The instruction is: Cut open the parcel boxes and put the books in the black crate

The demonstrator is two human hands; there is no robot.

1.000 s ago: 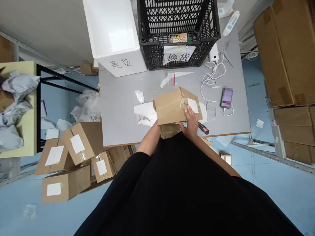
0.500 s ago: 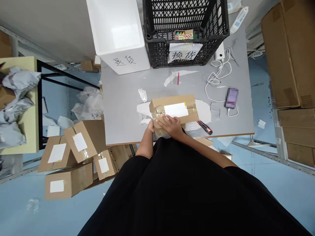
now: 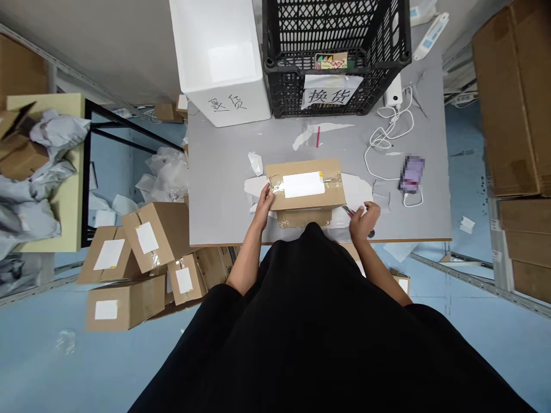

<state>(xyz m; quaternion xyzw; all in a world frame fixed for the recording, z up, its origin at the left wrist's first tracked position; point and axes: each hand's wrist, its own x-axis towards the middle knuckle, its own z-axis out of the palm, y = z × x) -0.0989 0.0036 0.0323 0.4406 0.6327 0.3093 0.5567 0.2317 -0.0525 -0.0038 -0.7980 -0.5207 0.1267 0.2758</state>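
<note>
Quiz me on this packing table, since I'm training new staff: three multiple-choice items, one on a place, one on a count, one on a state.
1. Where is the left hand?
A) On the left end of the cardboard carton
B) On the black crate
C) On the phone

2. How many white labels show on the cartons piled left of the table?
A) Two
B) Four
C) Seven

3. What state is the cardboard carton in?
A) Flaps open
B) Crushed flat
C) Taped shut, with a white label on top

1: A, the fingers rest against the carton's left end.
2: B, four labelled faces show on the pile.
3: C, tape runs along the top, and the label lies over it.
</note>
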